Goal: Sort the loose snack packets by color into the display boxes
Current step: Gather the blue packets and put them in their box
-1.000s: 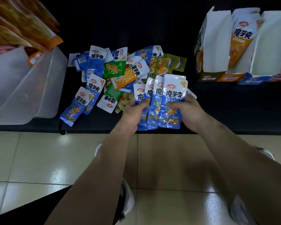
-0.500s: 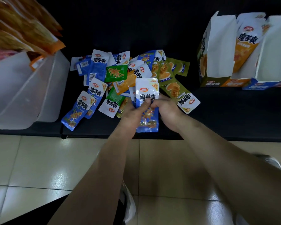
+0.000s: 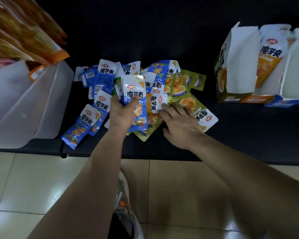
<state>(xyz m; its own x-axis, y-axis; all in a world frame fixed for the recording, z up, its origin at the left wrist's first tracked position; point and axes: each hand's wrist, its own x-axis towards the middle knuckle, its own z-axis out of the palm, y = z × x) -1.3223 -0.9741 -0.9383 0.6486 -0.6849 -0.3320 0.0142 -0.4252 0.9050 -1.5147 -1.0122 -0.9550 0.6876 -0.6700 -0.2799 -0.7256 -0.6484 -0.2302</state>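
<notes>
Glossy plastic packets (image 3: 136,100); matt white card boxes (image 3: 240,62); shiny tiled floor (image 3: 33,178)

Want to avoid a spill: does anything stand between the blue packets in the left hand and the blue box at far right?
Yes. The right hand lies beside the blue packets, toward the boxes, and the green box and orange box stand left of the blue box, white flaps raised. Lifting high probably clears them.

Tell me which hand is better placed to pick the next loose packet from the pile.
Right, probably. The right hand is open, fingers straight, at the pile of loose foil snack packets. The left hand is occupied: it grips a stack of blue-and-white foil packets.
</notes>
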